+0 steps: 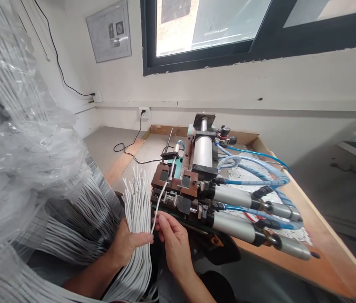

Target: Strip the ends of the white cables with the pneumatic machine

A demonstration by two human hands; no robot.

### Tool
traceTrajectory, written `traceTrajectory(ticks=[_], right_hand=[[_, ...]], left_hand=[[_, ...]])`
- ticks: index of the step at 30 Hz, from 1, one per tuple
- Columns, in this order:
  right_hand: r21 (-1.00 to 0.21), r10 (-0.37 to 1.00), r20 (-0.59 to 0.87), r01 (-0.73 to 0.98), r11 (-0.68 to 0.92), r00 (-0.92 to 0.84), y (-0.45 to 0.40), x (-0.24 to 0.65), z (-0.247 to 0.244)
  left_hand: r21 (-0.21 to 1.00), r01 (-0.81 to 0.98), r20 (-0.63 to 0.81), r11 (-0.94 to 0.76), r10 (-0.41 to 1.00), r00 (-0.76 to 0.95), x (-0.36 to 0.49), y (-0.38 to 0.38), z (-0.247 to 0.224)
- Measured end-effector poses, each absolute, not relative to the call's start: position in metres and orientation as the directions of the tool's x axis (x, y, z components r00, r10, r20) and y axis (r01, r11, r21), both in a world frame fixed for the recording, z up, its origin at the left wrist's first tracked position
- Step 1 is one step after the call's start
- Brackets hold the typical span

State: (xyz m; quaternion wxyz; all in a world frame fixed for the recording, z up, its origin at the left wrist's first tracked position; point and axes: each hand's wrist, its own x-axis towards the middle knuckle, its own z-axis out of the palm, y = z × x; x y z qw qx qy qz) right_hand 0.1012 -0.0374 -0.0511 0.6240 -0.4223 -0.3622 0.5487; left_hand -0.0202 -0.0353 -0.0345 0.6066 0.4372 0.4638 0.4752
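My left hand [126,243] is wrapped round a thick bundle of white cables [137,210], whose cut ends fan upward. Between thumb and fingers, my right hand [174,240] pinches a single white cable [159,198], set apart from the bundle. That cable rises in a curve, and its upper end lies at the brown jaws of a pneumatic wire-stripping machine [182,183]. The machine stands just beyond my hands, with silver air cylinders [233,226] pointing to the right. The lower part of the single cable passes close to my left thumb.
More white cables [67,235], partly wrapped in clear plastic [23,164], hang and lie at the left. Blue air hoses [260,181] loop behind the cylinders. White scraps lie in the wooden-edged tray [332,248]. A black power cord [127,152] crosses the table to a wall socket [144,112].
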Motion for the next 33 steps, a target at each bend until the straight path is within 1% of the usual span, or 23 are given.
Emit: traceTrajectory(ticks=[3, 6, 9, 12, 17, 20, 23, 24, 26, 30, 33], right_hand=[[-0.925, 0.992, 0.001, -0.378, 0.050, 0.129, -0.037, 0.103, -0.052], [-0.899, 0.977, -0.093, -0.437, 0.000, 0.191, -0.034, 0.105, -0.055], [-0.847, 0.959, -0.189, -0.529, -0.050, 0.212, -0.032, 0.105, -0.057], [-0.810, 0.954, -0.228, -0.582, -0.075, 0.194, -0.030, 0.105, -0.055], [-0.747, 0.942, -0.297, -0.652, -0.130, 0.153, -0.027, 0.107, -0.048], [-0.691, 0.948, -0.312, -0.700, -0.177, 0.068, -0.024, 0.105, -0.047], [-0.598, 0.955, -0.271, -0.757, -0.263, -0.118, -0.024, 0.101, -0.047], [-0.586, 0.954, -0.254, -0.759, -0.284, -0.161, -0.024, 0.099, -0.046], [-0.623, 0.956, -0.241, -0.729, -0.283, -0.166, -0.026, 0.098, -0.045], [-0.767, 0.973, -0.228, -0.621, -0.159, 0.032, -0.034, 0.098, -0.043], [-0.792, 0.965, -0.232, -0.599, -0.115, 0.121, -0.039, 0.100, -0.043]], left_hand=[[0.976, -0.147, -0.141, 0.158, 0.983, 0.121, -0.019, -0.034, -0.035], [0.969, -0.167, -0.166, 0.184, 0.979, 0.120, -0.019, -0.033, -0.033], [0.950, -0.211, -0.209, 0.230, 0.971, 0.114, -0.019, -0.033, -0.029], [0.931, -0.264, -0.227, 0.251, 0.967, 0.117, -0.018, -0.033, -0.026], [0.919, -0.322, -0.214, 0.228, 0.974, 0.079, -0.017, -0.033, -0.029], [0.924, -0.327, -0.183, 0.201, 0.980, 0.085, -0.018, -0.033, -0.030], [0.930, -0.318, -0.149, 0.186, 0.979, 0.136, -0.019, -0.034, -0.032], [0.932, -0.312, -0.137, 0.183, 0.977, 0.163, -0.020, -0.034, -0.033], [0.940, -0.293, -0.119, 0.176, 0.972, 0.202, -0.021, -0.034, -0.035], [0.962, -0.230, -0.109, 0.146, 0.980, 0.165, -0.023, -0.036, -0.037], [0.963, -0.236, -0.095, 0.131, 0.983, 0.156, -0.023, -0.036, -0.034]])
